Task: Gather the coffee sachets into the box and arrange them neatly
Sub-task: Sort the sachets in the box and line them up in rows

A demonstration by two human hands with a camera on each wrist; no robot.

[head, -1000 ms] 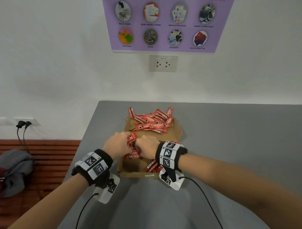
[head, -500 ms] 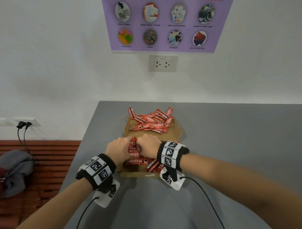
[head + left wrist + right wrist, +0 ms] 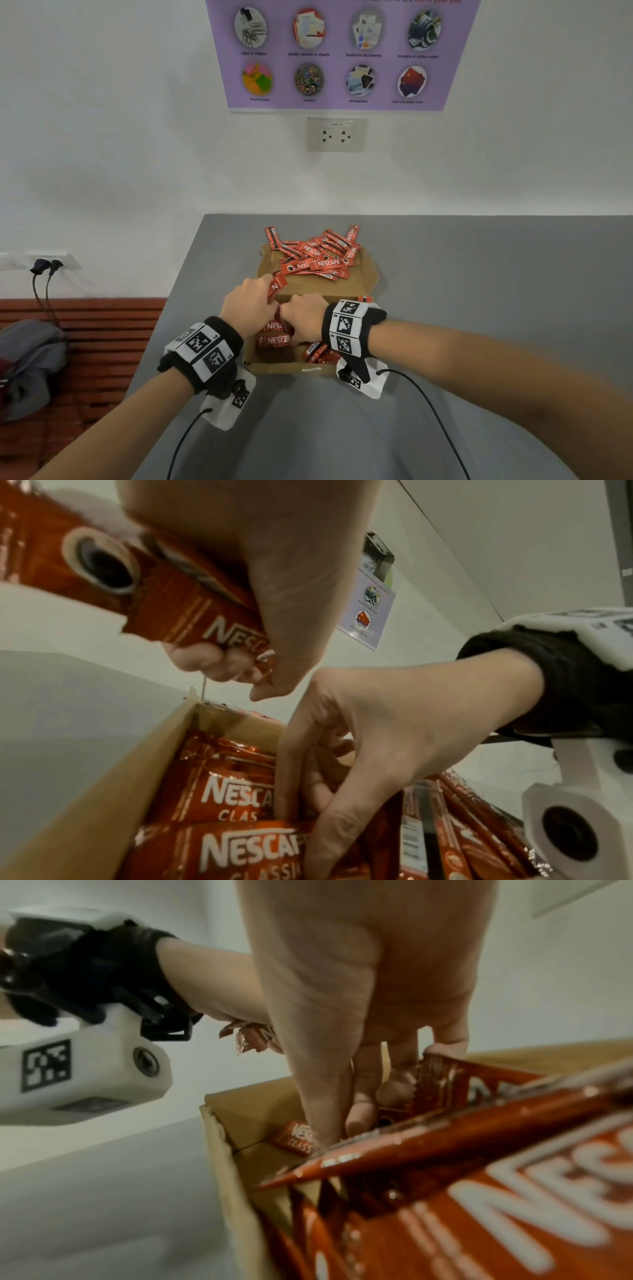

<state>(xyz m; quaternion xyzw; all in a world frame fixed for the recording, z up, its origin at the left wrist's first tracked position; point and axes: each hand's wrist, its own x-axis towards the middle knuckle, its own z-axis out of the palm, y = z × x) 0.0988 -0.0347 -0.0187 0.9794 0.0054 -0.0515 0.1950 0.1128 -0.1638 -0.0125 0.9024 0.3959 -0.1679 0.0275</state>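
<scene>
While the left hand [image 3: 247, 305] pinches one Nescafé sachet [image 3: 276, 285] and the right hand's [image 3: 303, 317] curled fingers [image 3: 329, 788] straighten sachets inside the cardboard box [image 3: 274, 368], arranging is underway; next, seat the held one flat.

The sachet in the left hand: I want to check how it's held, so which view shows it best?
The left wrist view: the sachet fills the frame, with the left hand curled round it. The head view shows only its tip poking past the knuckles; the right wrist view shows just a crumpled end.
</scene>
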